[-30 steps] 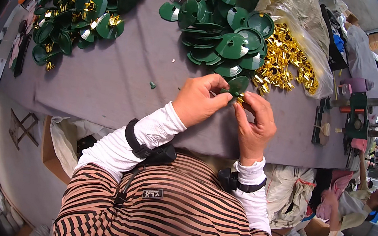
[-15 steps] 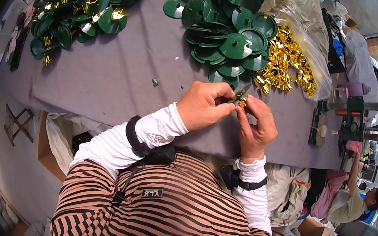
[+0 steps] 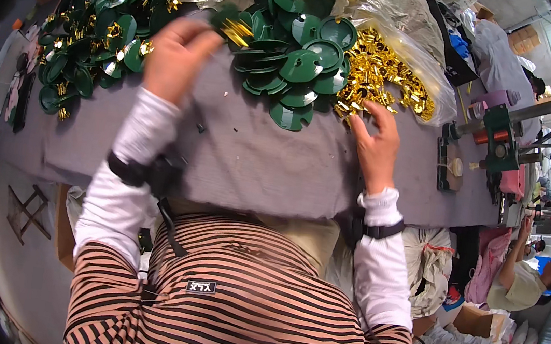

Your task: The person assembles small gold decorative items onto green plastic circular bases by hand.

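My left hand (image 3: 178, 57), smeared by motion, is raised between two heaps. At its fingertips is a blurred green disc with a gold clip (image 3: 237, 32), which the fingers appear to pinch. My right hand (image 3: 379, 140) is at the near edge of a pile of shiny gold clips (image 3: 377, 74), its thumb and forefinger apart, with nothing seen between them. Between the hands lies a heap of plain dark green discs (image 3: 300, 66), some notched. Left of my left hand, green discs fitted with gold clips (image 3: 88, 46) form another heap.
A grey cloth (image 3: 262, 170) covers the table, with small dark scraps on it. Clear plastic sheeting (image 3: 441, 82) borders the gold clips. On the right stands a green metal clamp-like device (image 3: 499, 141). Another person (image 3: 527, 282) is farther right.
My hands, together over a small green and gold piece before, have parted. The left has swung up and left with the disc; the right has moved up to the gold clips and opened.
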Available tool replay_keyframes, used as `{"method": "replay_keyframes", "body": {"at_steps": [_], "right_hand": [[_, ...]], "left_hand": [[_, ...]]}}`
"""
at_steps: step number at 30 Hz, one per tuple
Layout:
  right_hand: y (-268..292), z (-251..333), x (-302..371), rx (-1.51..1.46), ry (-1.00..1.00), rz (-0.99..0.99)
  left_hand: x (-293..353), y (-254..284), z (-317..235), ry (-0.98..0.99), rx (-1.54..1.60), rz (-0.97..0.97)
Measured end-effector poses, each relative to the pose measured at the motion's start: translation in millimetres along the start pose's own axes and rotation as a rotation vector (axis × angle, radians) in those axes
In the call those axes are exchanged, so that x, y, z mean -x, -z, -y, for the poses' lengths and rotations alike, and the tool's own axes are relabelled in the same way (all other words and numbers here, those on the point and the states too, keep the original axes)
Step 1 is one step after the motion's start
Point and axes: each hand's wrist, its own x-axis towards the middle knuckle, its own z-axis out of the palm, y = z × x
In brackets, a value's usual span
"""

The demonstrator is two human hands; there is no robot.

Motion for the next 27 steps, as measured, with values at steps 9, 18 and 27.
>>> {"method": "replay_keyframes", "body": {"at_steps": [9, 18, 27], "right_hand": [[-15.8, -11.4, -11.2, 0.255, 0.218, 0.106], [-9.8, -11.1, 3.4, 0.102, 0.112, -0.005], [-4.5, -47.6, -3.0, -0.511, -0.107, -0.213]], "left_hand": [[-75.6, 101.8, 7.2, -0.327, -0.766, -0.488], [63.4, -64.0, 8.6, -0.423, -0.452, 0.17], [84.7, -72.3, 28.7, -0.288, -0.546, 0.385]]}}
